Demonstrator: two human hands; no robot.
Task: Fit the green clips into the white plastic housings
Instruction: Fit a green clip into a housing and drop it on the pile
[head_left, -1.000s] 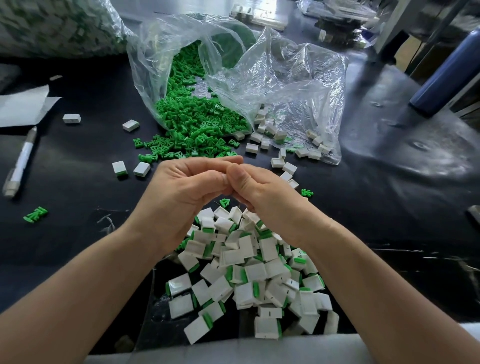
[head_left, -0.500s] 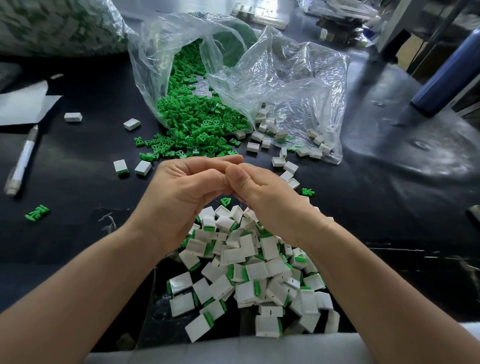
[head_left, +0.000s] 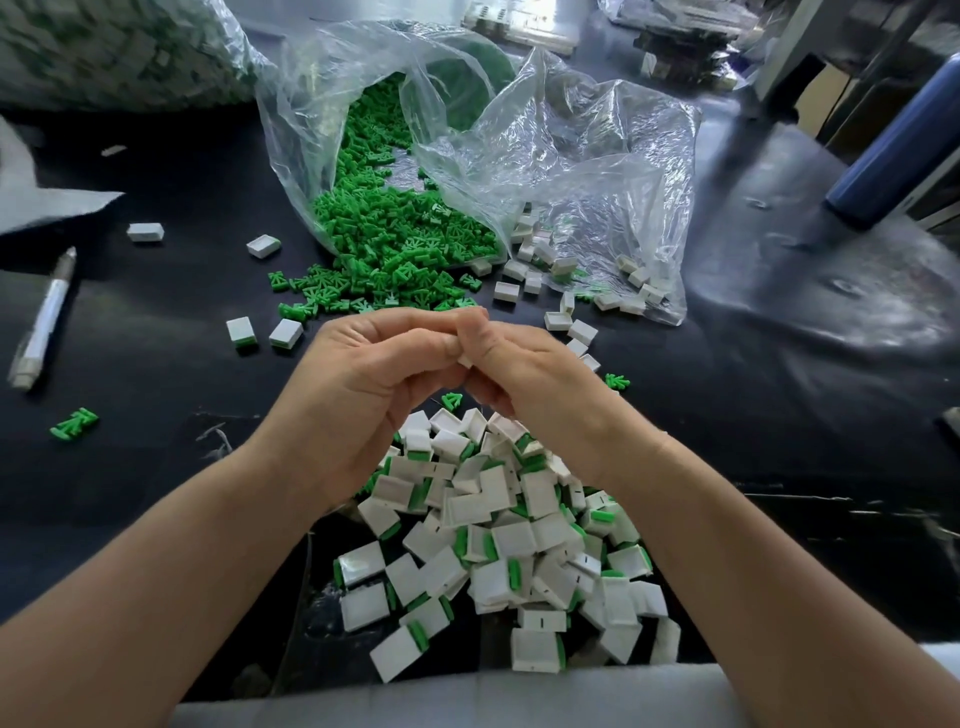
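Observation:
My left hand (head_left: 363, 384) and my right hand (head_left: 530, 374) meet fingertip to fingertip above the table, both curled round one small white housing (head_left: 465, 360) of which only a corner shows. Whether a clip is in it is hidden by my fingers. Below my hands lies a heap of white housings with green clips fitted (head_left: 498, 530). Loose green clips (head_left: 395, 249) spill from a clear plastic bag (head_left: 332, 93) beyond my hands. Empty white housings (head_left: 550, 270) lie at the mouth of a second clear bag (head_left: 597, 171) to the right.
A white pen (head_left: 44, 322) lies at the far left beside a white sheet (head_left: 36, 202). Single housings (head_left: 285, 332) and stray clips (head_left: 75, 423) dot the black table (head_left: 156, 467). A blue cylinder (head_left: 893, 156) stands at the right. A full bag (head_left: 114, 47) fills the back left.
My two hands stay pressed together at the same spot; a corner of the white housing now shows between my fingers. The piles and bags have not moved.

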